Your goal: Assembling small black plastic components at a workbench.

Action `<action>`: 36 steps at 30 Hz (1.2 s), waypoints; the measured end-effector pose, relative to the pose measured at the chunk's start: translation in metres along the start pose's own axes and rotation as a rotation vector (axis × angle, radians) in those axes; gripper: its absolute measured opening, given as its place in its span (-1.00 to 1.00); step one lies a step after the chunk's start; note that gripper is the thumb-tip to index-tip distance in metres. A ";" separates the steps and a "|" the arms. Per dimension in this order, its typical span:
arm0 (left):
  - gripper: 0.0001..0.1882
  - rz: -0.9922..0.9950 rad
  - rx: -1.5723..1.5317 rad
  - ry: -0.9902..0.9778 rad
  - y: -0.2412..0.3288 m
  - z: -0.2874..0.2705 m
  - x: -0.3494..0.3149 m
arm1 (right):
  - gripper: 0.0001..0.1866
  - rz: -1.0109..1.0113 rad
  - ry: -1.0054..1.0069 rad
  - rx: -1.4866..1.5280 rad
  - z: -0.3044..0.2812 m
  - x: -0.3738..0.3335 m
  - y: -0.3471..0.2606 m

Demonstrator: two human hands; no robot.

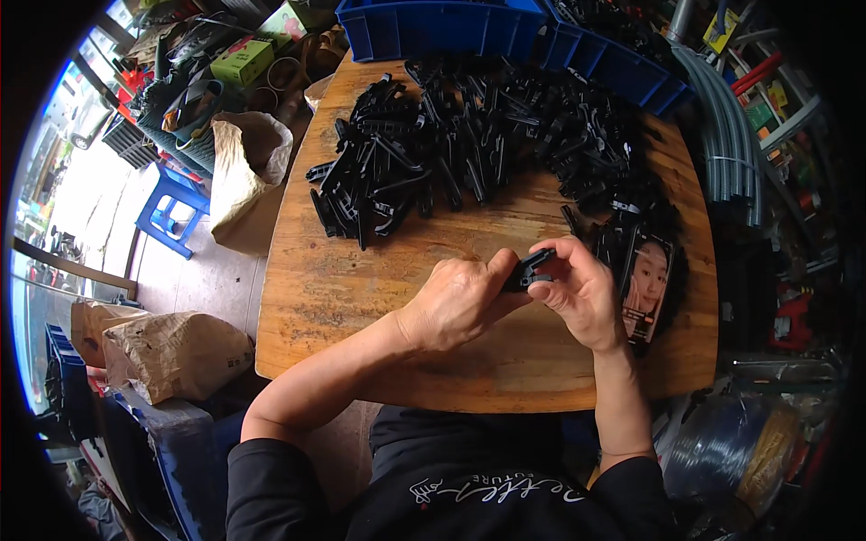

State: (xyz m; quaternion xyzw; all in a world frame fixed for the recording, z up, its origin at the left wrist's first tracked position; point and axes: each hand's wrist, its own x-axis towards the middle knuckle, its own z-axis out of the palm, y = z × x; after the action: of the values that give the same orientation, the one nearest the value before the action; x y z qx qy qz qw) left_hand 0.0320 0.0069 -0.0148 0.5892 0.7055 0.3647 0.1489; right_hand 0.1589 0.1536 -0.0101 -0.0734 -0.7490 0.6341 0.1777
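Between my two hands, above the near right part of the wooden table (361, 270), is a small black plastic part (530, 269). My left hand (458, 302) is closed round its left end, thumb on top. The fingertips and thumb of my right hand (582, 288) pinch its right end. The part's exact kind cannot be made out. Beyond my hands a large heap of black plastic parts (478, 135) curves over the far half of the table and down its right side.
A phone (645, 279) with a lit screen leans among the parts at the right. Blue crates (442, 32) stand at the far edge. Paper sacks (180, 352) and a blue stool (176, 207) are on the left. Grey hoses (726, 135) hang at the right.
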 end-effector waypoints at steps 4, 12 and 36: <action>-0.68 -0.012 -0.104 0.043 0.004 -0.001 -0.001 | -0.55 0.020 0.029 -0.090 -0.001 -0.001 -0.002; -0.64 -0.199 -0.702 0.030 -0.003 -0.015 0.001 | -0.47 -0.005 -0.319 0.065 -0.015 0.048 -0.009; -0.83 -0.511 -0.854 0.050 -0.023 -0.029 0.016 | -0.73 -0.258 0.267 -1.342 -0.037 0.050 0.033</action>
State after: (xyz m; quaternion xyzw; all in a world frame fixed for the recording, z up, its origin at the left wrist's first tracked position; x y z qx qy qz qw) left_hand -0.0076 0.0115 -0.0074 0.2747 0.6182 0.5870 0.4447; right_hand 0.1225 0.2109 -0.0285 -0.1553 -0.9534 -0.0067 0.2585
